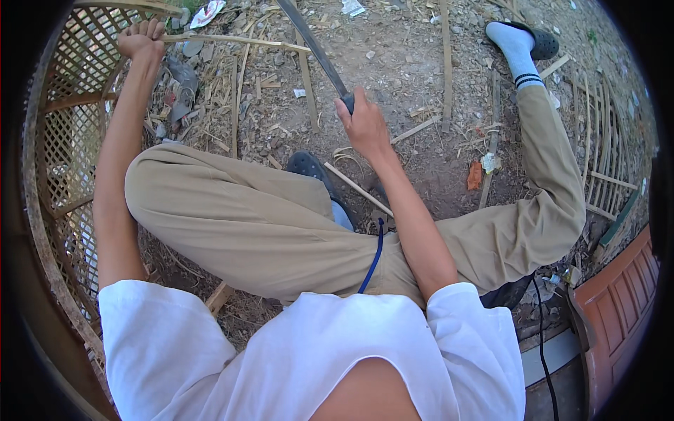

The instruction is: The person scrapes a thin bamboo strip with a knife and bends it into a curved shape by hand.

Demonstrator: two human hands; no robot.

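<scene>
Gripping a thin bamboo strip [232, 40] at upper left, left hand [142, 38] fisted beside a woven bamboo basket [77, 112], right hand [364, 126] at upper centre closed around a long dark blade [312, 45], dirt ground [421, 63] littered with bamboo scraps.

A long dark machete [314, 48], gripped at its handle, slants up and away over the littered dirt ground [407, 63]. A thin pale bamboo strip [239, 41], held at its left end, stretches level across the ground and meets the blade.
</scene>
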